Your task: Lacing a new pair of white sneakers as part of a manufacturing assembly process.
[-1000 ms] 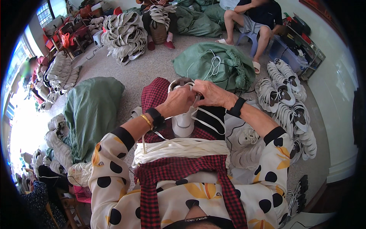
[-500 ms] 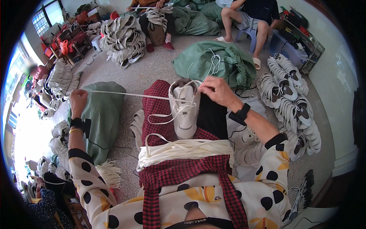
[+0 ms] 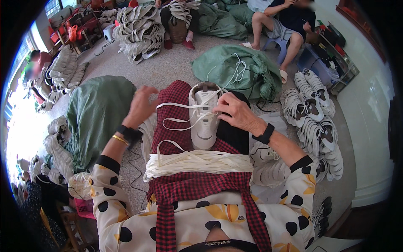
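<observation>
Right, your right hand [image 3: 241,114] is bent over the white mesh sneaker [image 3: 204,136], fingertips drawn in against its right-hand eyelet edge; whether they grasp anything there is too small to tell. Sneaker's on your lap, between the fingers of both hands, toe pointing back at you. Over to your left hand [image 3: 142,108]: raised, fingers loosely bent, well apart from the shoe. A flat white shoelace [image 3: 172,104] runs from the sneaker out toward those fingers, but I can't tell whether they grip it. Another strand loops out below them. Nearer you than either set of fingers lies a thick bundle of cream flat laces [image 3: 197,164], across the red-and-black checked cloth apron [image 3: 201,185]. Left of your left fingers bulges a dark green woven sack [image 3: 98,122]; beyond your right fingers sits a tied green woven sack [image 3: 235,67], and well right of them, rows of stacked pale shoes [image 3: 317,109].
</observation>
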Motion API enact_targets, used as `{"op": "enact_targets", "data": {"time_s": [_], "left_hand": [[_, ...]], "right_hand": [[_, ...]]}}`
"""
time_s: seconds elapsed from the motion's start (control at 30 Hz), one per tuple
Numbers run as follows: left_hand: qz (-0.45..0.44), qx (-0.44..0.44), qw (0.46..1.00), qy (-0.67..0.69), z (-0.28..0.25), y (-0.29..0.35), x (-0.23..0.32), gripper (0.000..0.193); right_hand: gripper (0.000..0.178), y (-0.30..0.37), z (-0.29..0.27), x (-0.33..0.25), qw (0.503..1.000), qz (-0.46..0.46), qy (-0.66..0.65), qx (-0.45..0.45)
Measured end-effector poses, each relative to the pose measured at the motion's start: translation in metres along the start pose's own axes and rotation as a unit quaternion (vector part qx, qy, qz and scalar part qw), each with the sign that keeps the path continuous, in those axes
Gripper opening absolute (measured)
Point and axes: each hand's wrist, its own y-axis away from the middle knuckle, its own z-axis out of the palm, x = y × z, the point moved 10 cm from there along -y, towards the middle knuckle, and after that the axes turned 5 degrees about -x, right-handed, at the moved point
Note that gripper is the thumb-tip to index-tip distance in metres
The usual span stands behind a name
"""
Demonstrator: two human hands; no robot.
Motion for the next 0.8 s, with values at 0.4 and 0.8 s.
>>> {"op": "enact_targets", "data": {"time_s": [0.4, 0.8], "left_hand": [[0.144, -0.1, 0.974, 0.146, 0.055, -0.015, 0.12, 0.02], [-0.056, -0.139, 0.968, 0.201, 0.034, 0.001, 0.021, 0.019]], "right_hand": [[0.024, -0.037, 0.002, 0.003, 1.0, -0.008, 0.015, 0.011], [0.012, -0.031, 0.001, 0.023, 0.997, 0.016, -0.053, 0.045]]}}
